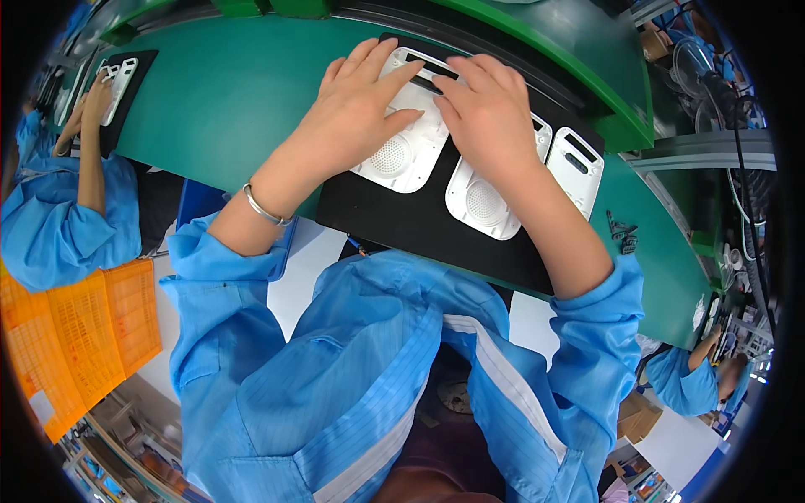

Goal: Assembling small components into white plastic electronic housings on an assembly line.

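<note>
A white plastic housing with a round perforated grille and a slot at its top end lies on a black mat. My left hand rests over its upper left side, fingers spread, thumb reaching across the face. From the right, my right hand reaches to the same top end, its fingers apart and bent near the dark slot. Whether a small part sits under the fingertips cannot be made out. Beneath my right wrist lies a second white housing, partly covered. A third white housing lies further right.
Small black parts lie on the green table to the right. A green ledge runs along the far side. Another person's hands work on white housings at the left. Orange crates stand at lower left.
</note>
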A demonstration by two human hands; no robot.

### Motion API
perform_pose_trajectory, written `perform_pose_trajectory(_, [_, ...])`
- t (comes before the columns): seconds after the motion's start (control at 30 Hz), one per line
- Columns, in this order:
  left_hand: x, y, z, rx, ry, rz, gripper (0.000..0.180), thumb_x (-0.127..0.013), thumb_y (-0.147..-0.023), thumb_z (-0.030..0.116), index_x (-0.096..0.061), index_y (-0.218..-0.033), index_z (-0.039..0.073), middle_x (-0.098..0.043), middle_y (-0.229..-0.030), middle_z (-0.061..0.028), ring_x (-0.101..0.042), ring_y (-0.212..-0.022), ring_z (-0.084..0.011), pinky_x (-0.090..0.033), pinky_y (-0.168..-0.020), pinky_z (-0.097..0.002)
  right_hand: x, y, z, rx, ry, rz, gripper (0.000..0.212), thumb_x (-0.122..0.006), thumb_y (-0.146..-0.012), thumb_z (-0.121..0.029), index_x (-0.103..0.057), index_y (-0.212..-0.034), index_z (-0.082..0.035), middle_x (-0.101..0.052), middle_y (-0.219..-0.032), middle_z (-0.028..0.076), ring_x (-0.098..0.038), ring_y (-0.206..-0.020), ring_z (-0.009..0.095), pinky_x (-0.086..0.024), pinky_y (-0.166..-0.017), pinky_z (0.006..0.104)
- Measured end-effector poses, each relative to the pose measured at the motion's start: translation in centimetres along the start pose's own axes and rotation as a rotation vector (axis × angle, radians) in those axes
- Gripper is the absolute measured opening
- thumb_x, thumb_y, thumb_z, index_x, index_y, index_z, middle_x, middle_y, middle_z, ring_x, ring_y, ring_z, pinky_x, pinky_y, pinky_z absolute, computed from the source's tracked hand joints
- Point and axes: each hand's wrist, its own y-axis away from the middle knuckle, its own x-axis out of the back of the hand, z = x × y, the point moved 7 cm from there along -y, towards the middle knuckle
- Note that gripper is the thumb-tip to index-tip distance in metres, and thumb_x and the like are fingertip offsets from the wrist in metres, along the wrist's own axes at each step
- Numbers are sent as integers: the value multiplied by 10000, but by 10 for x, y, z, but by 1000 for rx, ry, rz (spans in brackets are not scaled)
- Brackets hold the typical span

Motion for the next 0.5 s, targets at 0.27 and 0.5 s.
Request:
perform_pose_trajectory(0.27, [-6, -2, 5, -25, -91, -72, 501, -592, -849, 411, -548, -1269, 142, -392, -1401, -164, -304, -1330, -330, -242, -1067, -475, 3, 21, 13, -115, -17, -223, 420, -562, -872, -392, -626, -1150, -84, -468, -1333, 163, -296, -1330, 328, -177, -1081, 536])
perform_pose_trajectory(0.5, [-2, -9, 36, -105, 28, 34, 476, -649, -825, 316, -548, -1252, 132, -415, -1376, -160, -322, -1315, -332, -267, -1054, -465, 47, 84, 49, -257, 111, -396, 469, -582, -864, -395, -567, -1257, -139, -367, -1419, 151, -223, -1367, 338, -122, -1102, 524])
